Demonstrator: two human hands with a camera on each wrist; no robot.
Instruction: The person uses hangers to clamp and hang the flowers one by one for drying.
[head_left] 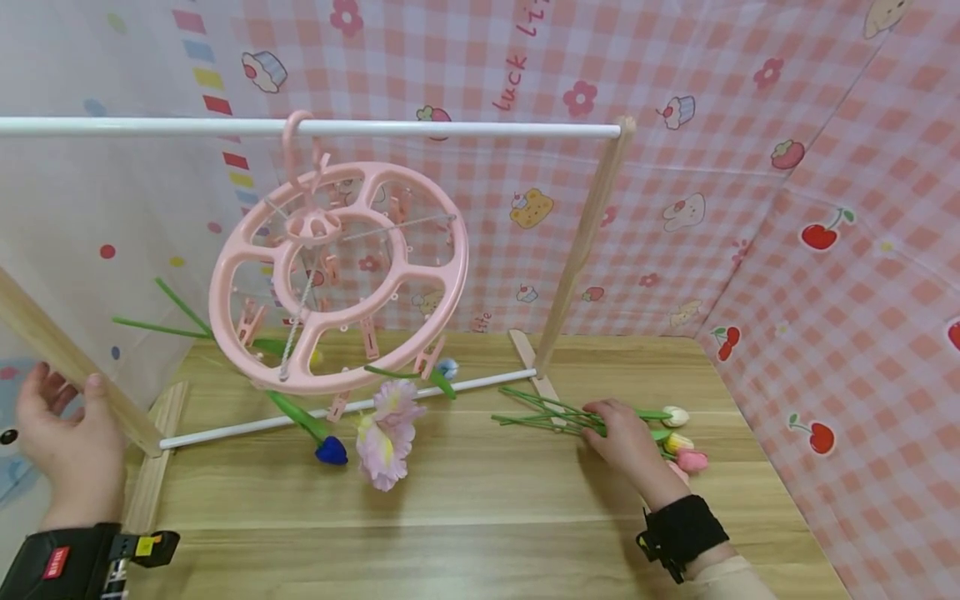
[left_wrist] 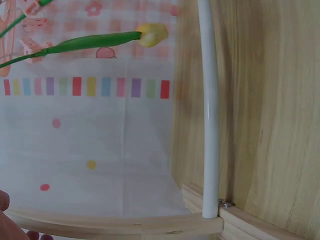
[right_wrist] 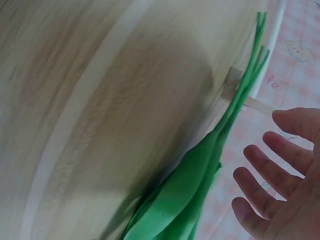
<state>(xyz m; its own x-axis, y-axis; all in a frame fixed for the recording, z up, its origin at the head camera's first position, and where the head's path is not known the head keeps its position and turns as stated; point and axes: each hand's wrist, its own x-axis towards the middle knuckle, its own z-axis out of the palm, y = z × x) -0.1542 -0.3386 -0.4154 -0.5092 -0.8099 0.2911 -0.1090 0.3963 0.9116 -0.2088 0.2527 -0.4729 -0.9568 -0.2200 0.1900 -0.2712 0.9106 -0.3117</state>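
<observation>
Artificial tulip bunch with green stems and white, yellow and pink heads [head_left: 678, 443]: lay on the wood-grain tabletop [head_left: 480, 546].
Right hand [head_left: 622, 436]: fingers loosely spread beside the stems, gripping nothing.
Left hand [head_left: 78, 437]: loosely bent, empty, near the pale wooden post [head_left: 120, 414]; contact could not be told.
Stem risk: the thin stems fanned apart, so a pinch might have missed some.
Post risk: a knock could have swung the round pink plastic hanger [head_left: 300, 382] on its white rod [head_left: 487, 129].
</observation>
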